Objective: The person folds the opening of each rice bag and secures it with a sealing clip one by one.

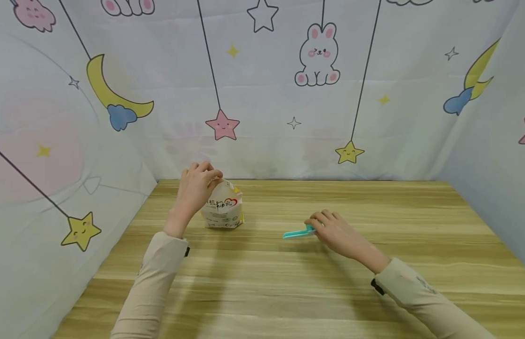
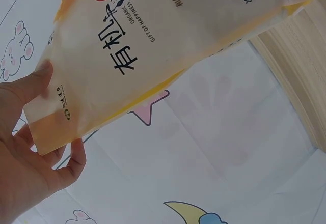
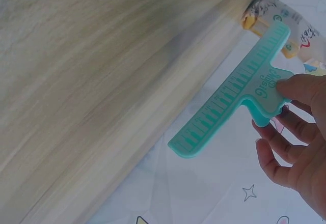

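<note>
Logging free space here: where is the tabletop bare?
Bare wooden tabletop: between the ORGANIC-printed bag and the turquoise piano-key clip; between the sleeves; and from the right hand to the right curtain. Crowded: back left, where the left hand grips the bag's top.

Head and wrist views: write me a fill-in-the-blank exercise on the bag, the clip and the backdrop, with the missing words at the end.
The left hand grips the bag at its ____, not its bottom.
The right hand rests its ____ on the clip's lettered face.
The red outline printed on the bag is a ____.
On the backdrop, the pink shape above the bag is a ____.

Missing words: top; thumb; heart; star.
</note>
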Action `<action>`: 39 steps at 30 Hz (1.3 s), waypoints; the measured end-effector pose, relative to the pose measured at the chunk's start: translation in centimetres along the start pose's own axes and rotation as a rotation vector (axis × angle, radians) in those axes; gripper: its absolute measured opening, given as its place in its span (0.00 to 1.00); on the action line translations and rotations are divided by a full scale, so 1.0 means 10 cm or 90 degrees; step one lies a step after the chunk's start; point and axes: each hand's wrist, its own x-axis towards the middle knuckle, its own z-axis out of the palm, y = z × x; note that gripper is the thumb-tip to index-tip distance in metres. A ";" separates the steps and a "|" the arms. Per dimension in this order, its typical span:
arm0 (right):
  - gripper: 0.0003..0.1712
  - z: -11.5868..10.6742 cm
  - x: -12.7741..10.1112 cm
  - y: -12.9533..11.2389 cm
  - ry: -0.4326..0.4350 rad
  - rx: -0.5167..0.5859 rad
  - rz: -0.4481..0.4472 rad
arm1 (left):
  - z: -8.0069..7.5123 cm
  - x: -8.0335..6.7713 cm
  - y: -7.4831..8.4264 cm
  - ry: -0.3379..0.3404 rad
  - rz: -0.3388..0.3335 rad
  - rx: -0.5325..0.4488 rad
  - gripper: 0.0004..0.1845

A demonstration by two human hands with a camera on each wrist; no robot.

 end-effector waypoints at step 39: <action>0.20 -0.05 0.11 0.00 0.034 0.035 0.020 | 0.03 0.00 -0.03 0.014 0.007 -0.002 0.07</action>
